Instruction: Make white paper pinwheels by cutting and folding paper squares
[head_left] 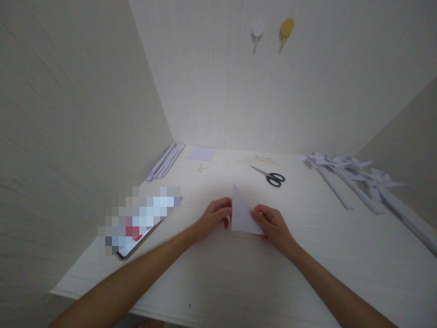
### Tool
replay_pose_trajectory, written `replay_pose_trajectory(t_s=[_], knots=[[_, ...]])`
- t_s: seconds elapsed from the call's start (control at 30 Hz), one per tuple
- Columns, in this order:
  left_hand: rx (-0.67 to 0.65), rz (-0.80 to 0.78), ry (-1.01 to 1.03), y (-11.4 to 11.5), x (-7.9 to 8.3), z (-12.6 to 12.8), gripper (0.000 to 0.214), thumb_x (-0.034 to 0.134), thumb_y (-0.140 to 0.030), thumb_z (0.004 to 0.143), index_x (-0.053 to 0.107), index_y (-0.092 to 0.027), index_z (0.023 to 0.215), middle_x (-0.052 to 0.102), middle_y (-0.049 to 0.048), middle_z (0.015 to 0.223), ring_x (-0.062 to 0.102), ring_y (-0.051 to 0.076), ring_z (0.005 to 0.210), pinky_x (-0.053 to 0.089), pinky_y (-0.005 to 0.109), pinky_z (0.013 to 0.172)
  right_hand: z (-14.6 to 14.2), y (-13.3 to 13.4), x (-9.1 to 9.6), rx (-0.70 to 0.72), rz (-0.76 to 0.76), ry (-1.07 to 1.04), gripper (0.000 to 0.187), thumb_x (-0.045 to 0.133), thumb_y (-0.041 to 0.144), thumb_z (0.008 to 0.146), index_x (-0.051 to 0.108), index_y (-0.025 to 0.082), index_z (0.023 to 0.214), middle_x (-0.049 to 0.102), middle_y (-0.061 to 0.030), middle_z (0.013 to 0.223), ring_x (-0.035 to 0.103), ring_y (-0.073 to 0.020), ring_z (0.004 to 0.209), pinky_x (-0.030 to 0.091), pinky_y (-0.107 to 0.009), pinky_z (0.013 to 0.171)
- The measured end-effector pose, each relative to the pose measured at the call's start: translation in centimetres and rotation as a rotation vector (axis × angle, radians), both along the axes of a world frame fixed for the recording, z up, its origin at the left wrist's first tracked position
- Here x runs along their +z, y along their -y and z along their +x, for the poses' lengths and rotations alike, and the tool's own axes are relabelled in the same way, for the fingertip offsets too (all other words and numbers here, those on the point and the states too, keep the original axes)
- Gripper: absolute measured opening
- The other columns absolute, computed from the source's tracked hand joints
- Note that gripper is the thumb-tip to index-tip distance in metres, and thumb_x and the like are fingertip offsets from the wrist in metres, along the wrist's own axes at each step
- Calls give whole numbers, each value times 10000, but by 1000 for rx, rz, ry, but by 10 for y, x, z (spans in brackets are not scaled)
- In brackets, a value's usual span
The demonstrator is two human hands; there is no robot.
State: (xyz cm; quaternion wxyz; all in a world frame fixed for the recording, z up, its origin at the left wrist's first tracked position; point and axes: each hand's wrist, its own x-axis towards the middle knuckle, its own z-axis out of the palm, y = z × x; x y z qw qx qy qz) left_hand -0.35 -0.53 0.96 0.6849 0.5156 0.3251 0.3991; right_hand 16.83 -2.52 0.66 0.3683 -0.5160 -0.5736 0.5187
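Observation:
A triangular folded sheet of white paper [243, 212] is held up just above the table at the middle of the view. My right hand [273, 225] grips its slanted right side, thumb in front and the other fingers behind. At the paper's upright left edge is my left hand [216, 213], with thumb and index finger closed on that edge and the lower fingers curled. The fingertips behind the paper are hidden. Beyond my hands lie scissors [268, 174] with black handles, their blades pointing to the left.
Rolled paper sticks [166, 161] and a flat paper square [201, 153] lie at the back left. A phone [136, 243], partly blurred out, rests at the left. Paper pinwheels [355, 171] on sticks lie at the right. Thin rubber bands [261, 159] are near the wall, below two hooks [287, 28].

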Motion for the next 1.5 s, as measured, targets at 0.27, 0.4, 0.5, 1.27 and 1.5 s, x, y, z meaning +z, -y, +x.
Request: replay_pose_trajectory(t_s=[0.27, 0.4, 0.5, 1.27, 1.5], knots=[[62, -93, 155, -2, 4, -2, 402, 526, -42, 510, 578, -173, 886, 614, 41, 845, 530, 132, 695, 390, 224, 602, 0, 0, -2, 133, 30, 53, 292, 476, 413, 713, 462, 166, 557, 356, 63, 431, 314, -49, 344, 246, -162, 288], [45, -91, 124, -1, 5, -3, 194, 624, -147, 557, 620, -138, 751, 613, 59, 799, 527, 131, 674, 384, 232, 611, 0, 1, -3, 188, 48, 92, 279, 452, 408, 738, 501, 162, 615, 362, 61, 439, 296, -49, 349, 204, -168, 310], [32, -70, 53, 0, 1, -2, 184, 651, -266, 573, 620, -117, 677, 597, 51, 686, 516, 123, 604, 374, 229, 558, 1, 2, -5, 220, 89, 15, 268, 461, 422, 736, 526, 171, 802, 382, 66, 455, 303, -57, 372, 220, -175, 344], [289, -275, 71, -4, 0, 0, 333, 655, -418, 544, 583, -93, 551, 560, 25, 481, 482, 94, 454, 378, 220, 464, 4, -3, -5, 265, 57, 5, 301, 510, 419, 701, 520, 142, 584, 468, 22, 515, 395, -91, 472, 307, -211, 437], [378, -190, 135, -8, -1, -1, 222, 677, -304, 552, 591, -103, 590, 597, 18, 574, 522, 91, 532, 427, 213, 537, 6, -8, -6, -28, 67, -105, 204, 610, 336, 635, 564, 137, 649, 549, 2, 597, 468, -109, 524, 362, -228, 486]])
